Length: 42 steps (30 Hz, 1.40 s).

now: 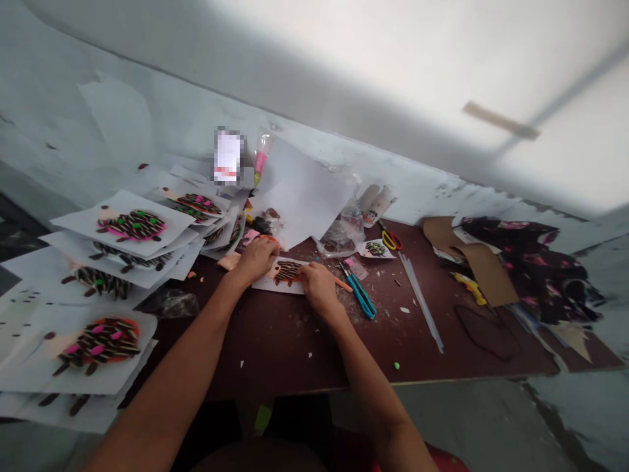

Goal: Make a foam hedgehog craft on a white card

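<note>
A white paper card [264, 283] lies flat on the dark red table in front of me. On it sits a small hedgehog figure [285, 271] with dark striped spines, its snout pointing left. My right hand [318, 283] is curled over the hedgehog's right end, its fingers pressed together; what they pinch is hidden. An orange stick [343, 284] shows just right of that hand, and I cannot tell whether the hand touches it. My left hand [257, 257] rests at the card's upper left corner with bent, closed fingers, beside an orange piece [269, 240].
Sheets with larger hedgehogs [132, 224] are piled on the left. Right of my hands lie teal-handled scissors [362, 298], a small hedgehog card [377, 249], red-yellow scissors [392, 240] and clear sticks [421, 303]. A yellow glue gun [470, 288] is farther right; plastic bags [341, 235] lie behind.
</note>
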Each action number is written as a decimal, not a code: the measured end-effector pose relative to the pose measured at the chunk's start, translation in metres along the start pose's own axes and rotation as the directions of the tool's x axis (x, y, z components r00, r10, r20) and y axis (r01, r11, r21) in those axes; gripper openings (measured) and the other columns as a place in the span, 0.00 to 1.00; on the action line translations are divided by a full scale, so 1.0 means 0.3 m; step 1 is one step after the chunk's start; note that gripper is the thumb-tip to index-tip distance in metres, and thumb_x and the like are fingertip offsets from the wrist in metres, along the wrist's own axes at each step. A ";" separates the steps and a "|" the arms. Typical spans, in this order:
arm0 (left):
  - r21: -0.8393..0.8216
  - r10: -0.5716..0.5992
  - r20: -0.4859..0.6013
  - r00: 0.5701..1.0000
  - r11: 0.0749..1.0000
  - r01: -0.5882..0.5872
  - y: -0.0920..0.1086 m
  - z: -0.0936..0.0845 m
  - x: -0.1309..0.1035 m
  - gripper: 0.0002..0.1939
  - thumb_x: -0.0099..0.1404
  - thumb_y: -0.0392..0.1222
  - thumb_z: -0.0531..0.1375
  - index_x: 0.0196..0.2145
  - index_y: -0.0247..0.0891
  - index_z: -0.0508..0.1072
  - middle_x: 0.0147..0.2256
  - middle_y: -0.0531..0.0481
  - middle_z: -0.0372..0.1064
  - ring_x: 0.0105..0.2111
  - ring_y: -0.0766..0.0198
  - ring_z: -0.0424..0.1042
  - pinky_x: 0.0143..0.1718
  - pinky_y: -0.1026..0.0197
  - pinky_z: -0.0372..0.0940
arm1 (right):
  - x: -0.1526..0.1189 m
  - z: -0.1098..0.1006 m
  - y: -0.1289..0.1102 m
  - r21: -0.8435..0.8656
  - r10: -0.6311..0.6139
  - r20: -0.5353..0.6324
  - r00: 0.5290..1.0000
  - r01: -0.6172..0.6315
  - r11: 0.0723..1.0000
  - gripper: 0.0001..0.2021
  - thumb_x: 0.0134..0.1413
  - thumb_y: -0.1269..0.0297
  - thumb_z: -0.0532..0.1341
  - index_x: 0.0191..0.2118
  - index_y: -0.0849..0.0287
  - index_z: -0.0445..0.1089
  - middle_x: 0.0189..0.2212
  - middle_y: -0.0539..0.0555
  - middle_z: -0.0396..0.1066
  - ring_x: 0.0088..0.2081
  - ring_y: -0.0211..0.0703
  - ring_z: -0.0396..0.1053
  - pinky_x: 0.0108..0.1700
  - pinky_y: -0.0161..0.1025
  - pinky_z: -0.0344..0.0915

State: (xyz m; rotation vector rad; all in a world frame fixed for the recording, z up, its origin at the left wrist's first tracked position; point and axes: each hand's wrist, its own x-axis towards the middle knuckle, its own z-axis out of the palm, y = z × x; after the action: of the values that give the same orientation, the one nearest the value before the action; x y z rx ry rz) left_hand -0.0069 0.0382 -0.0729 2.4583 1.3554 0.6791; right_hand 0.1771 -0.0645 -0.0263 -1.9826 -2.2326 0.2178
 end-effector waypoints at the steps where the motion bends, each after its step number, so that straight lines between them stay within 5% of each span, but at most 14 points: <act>1: -0.002 0.005 -0.005 1.000 1.000 -0.005 -0.001 0.001 0.000 0.08 0.62 0.32 0.56 0.31 0.40 0.75 0.37 0.44 0.74 0.43 0.53 0.69 0.48 0.52 0.65 | 0.001 0.002 0.000 0.002 0.001 -0.005 1.000 -0.001 1.000 0.14 0.68 0.69 0.55 0.47 0.56 0.79 0.40 0.57 0.75 0.43 0.46 0.70 0.44 0.36 0.61; 13: -0.036 0.015 0.004 1.000 0.999 -0.014 0.000 -0.004 0.000 0.09 0.61 0.31 0.56 0.30 0.40 0.75 0.38 0.43 0.74 0.43 0.51 0.70 0.50 0.50 0.65 | -0.024 -0.007 0.005 0.089 0.009 -0.155 0.988 0.005 0.996 0.08 0.65 0.68 0.61 0.42 0.55 0.79 0.38 0.56 0.74 0.42 0.45 0.69 0.44 0.37 0.61; 19: -0.018 0.015 0.006 1.000 1.000 -0.015 0.004 -0.009 -0.001 0.09 0.62 0.31 0.56 0.31 0.40 0.75 0.38 0.42 0.74 0.43 0.51 0.71 0.49 0.50 0.66 | -0.040 -0.011 -0.019 0.003 -0.112 -0.125 0.986 0.113 0.994 0.12 0.66 0.70 0.59 0.45 0.52 0.81 0.38 0.56 0.72 0.42 0.46 0.66 0.44 0.38 0.60; 36: -0.060 0.014 -0.011 1.000 0.998 -0.015 -0.001 0.004 0.000 0.10 0.61 0.31 0.56 0.30 0.41 0.75 0.37 0.43 0.74 0.43 0.51 0.70 0.50 0.50 0.65 | -0.032 0.003 -0.024 0.001 -0.125 -0.136 0.983 0.126 0.992 0.11 0.66 0.68 0.59 0.43 0.52 0.81 0.39 0.56 0.71 0.43 0.46 0.65 0.43 0.38 0.60; 42: -0.046 0.012 -0.015 1.000 0.999 -0.012 -0.004 0.008 0.004 0.09 0.60 0.31 0.56 0.30 0.40 0.74 0.37 0.43 0.74 0.43 0.52 0.71 0.49 0.51 0.66 | -0.025 -0.009 0.047 0.132 0.048 -0.320 0.946 -0.006 0.991 0.15 0.65 0.71 0.56 0.47 0.57 0.80 0.38 0.57 0.72 0.42 0.45 0.67 0.45 0.38 0.62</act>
State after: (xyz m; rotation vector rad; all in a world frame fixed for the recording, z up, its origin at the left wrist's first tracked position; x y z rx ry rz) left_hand -0.0059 0.0398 -0.0752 2.4320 1.3163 0.7250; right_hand 0.1921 -0.0702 -0.0267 -1.8307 -1.9366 0.0344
